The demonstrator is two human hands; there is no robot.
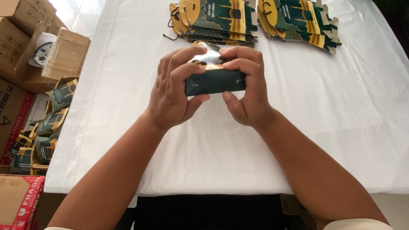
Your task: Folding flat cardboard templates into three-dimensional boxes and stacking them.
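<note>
Head view: dark green carton (215,81) held crosswise above table (128,106) middle, long axis left-right, left hand (172,91) and right hand (247,89) clamped on opposite ends, equally near.

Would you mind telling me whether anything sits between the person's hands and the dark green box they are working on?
Nothing visible does: the left hand and right hand both grip the dark green box directly, above the white tablecloth.
</note>
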